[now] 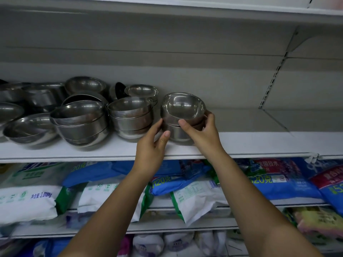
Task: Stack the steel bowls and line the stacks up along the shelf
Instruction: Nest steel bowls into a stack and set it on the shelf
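A small stack of steel bowls (182,115) stands on the white shelf (111,151), its top bowl tilted toward me. My right hand (202,130) grips the stack's right side, thumb on the top bowl's front wall. My left hand (152,143) touches the stack's lower left side with fingertips and thumb. To the left stand a neat stack of bowls (130,116), a leaning stack (81,123) and several loose bowls (27,130). More bowls (141,90) sit behind.
The shelf's right half (259,140) is bare, with a bracket (272,82) on the back wall. Another shelf (167,8) hangs overhead. Below, bags of detergent (194,191) fill the lower shelves.
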`<move>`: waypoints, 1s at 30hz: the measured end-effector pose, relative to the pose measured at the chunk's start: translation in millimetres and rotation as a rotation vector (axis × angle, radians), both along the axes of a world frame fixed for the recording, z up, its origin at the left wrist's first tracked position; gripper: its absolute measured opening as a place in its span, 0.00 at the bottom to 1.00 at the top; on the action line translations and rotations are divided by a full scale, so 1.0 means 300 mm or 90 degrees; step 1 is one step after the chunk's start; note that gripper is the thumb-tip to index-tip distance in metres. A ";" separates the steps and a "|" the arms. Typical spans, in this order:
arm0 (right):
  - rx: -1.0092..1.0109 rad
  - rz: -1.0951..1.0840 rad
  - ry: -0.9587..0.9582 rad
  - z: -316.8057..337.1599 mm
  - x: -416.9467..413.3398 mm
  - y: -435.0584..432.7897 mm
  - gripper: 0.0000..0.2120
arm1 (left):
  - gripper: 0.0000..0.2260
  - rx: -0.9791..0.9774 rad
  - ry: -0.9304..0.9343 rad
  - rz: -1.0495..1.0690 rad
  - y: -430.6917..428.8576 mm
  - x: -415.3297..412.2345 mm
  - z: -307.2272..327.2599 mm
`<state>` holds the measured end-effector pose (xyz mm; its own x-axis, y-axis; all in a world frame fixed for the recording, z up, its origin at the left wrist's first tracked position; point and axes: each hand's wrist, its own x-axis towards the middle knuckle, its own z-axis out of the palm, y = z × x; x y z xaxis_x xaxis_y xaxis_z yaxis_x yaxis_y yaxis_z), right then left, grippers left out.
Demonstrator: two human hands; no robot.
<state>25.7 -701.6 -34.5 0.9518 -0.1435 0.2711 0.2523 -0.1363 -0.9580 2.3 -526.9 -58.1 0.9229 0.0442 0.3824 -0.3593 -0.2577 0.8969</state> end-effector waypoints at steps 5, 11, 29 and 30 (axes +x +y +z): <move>0.018 -0.026 -0.002 -0.011 -0.007 0.003 0.33 | 0.20 0.000 0.007 0.003 0.008 -0.001 0.010; 0.047 -0.034 -0.025 -0.013 -0.012 0.010 0.33 | 0.22 0.018 -0.009 0.015 -0.002 -0.012 0.017; -0.042 -0.001 -0.014 -0.017 -0.017 -0.011 0.44 | 0.23 0.014 0.022 0.001 -0.008 -0.023 0.023; -0.051 0.000 -0.015 -0.016 -0.018 -0.009 0.44 | 0.22 0.013 0.028 0.002 -0.006 -0.026 0.028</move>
